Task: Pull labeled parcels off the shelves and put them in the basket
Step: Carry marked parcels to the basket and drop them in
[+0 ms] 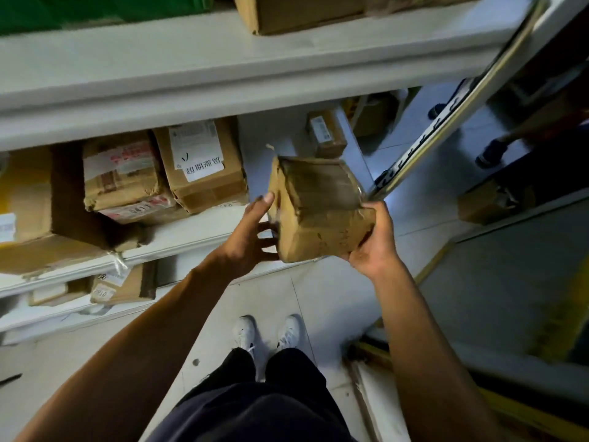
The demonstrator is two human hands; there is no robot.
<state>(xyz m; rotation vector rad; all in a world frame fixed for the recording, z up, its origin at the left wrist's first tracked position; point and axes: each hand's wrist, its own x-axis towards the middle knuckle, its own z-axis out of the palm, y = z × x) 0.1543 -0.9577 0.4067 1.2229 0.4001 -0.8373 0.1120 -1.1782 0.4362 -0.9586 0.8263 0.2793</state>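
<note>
A worn brown cardboard parcel [318, 212], wrapped in clear tape, is held in the air just off the front of the middle shelf [197, 231]. My right hand [373, 244] grips its lower right corner from below. My left hand [251, 234] lies against its left side with the fingers spread. Several labeled cardboard parcels remain on the middle shelf, among them one with a large white label [200, 164] and one with red-printed tape [122, 173]. No basket is in view.
An upper white shelf [223, 68] carries a cardboard box [299, 11] and something green at far left. A lower shelf holds small parcels [121, 285]. A metal upright [446, 122] stands to the right. My white shoes [267, 333] are on the tiled floor; a yellow-edged frame [414, 378] lies at right.
</note>
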